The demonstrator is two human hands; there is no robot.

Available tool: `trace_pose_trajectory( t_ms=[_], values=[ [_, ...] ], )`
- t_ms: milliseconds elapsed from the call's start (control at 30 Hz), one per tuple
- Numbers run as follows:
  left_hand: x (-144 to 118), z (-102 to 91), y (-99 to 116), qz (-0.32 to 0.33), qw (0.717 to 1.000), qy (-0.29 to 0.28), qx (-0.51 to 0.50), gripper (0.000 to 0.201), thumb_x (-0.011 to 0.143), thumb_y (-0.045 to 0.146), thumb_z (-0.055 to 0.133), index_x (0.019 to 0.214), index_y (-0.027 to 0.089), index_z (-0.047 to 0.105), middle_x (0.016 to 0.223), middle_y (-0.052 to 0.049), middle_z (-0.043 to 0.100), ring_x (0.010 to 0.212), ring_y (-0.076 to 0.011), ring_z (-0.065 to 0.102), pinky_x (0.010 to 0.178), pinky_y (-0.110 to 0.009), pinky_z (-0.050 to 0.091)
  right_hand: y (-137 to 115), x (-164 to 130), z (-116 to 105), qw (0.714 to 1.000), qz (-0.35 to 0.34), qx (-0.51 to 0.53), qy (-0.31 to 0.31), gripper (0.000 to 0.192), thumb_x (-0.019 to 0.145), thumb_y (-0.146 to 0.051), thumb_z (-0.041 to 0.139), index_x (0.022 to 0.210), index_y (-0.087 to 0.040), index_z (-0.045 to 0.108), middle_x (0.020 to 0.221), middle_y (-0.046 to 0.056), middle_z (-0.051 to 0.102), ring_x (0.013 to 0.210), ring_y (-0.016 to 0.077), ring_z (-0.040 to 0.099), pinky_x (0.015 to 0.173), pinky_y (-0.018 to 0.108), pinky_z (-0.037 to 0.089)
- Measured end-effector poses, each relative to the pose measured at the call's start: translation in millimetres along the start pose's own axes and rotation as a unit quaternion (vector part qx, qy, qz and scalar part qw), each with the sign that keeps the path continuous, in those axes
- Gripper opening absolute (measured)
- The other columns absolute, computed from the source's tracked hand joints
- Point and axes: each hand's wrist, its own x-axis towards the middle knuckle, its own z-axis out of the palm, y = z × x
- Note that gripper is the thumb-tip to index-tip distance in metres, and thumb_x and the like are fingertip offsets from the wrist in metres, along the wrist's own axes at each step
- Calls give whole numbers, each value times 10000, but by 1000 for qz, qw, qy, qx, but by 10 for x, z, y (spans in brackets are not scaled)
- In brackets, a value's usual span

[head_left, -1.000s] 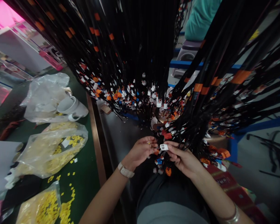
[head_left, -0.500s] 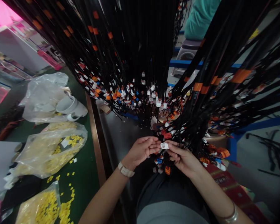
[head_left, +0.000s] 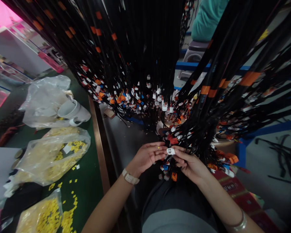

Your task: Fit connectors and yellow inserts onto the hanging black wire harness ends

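A white connector (head_left: 170, 151) with dark openings in its face is pinched in the fingers of my right hand (head_left: 190, 165). My left hand (head_left: 146, 158) comes in from the other side, palm partly up, its fingertips at the connector's left edge. A tiny yellow piece (head_left: 158, 147) shows at the thumb and forefinger of that hand. Just behind the fingers hangs a red connector (head_left: 173, 141). Below them dangle a blue connector (head_left: 165, 167) and an orange connector (head_left: 174, 176). The wire behind the white connector is mostly hidden.
Thick bundles of black cables (head_left: 145, 42) hang ahead, ending in many connectors. On the green table (head_left: 87, 176) at left are a plastic bag (head_left: 52, 155) of yellow pieces, loose yellow pieces and a tipped white mug (head_left: 75, 113). A blue frame (head_left: 274, 129) stands at right; a person in teal (head_left: 208, 21) sits beyond.
My left thumb and fingers have shifted slightly, and the tiny yellow piece now shows between them. The right hand keeps the white connector in nearly the same place.
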Motion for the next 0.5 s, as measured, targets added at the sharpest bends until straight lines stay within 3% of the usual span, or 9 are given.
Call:
trace_pose_trajectory(
  t_ms=[200, 400, 500],
  values=[
    [5, -15, -38, 26, 1000, 4, -6, 157, 800, 171, 609, 924, 77, 629, 926, -142, 677, 845, -190, 654, 784, -310, 511, -6, 12, 2, 1000, 11, -3, 8, 304, 516, -203, 846, 784, -135, 719, 504, -61, 448, 426, -11, 317, 360, 83, 225],
    [11, -24, -41, 38, 999, -20, 6, 191, 780, 212, 644, 920, 82, 641, 697, -32, 599, 639, -96, 594, 693, -264, 505, 1, 12, -10, 1000, 3, -4, 9, 297, 518, -200, 844, 779, -133, 720, 503, -58, 451, 433, -6, 320, 365, 92, 231],
    [8, -29, -37, 51, 998, -27, 14, 224, 759, 224, 669, 931, 83, 643, 677, -15, 580, 616, -82, 577, 662, -247, 502, 9, 12, -15, 1000, 3, -7, 3, 301, 522, -206, 844, 786, -131, 720, 500, -62, 438, 433, -9, 321, 368, 87, 233]
  ],
)
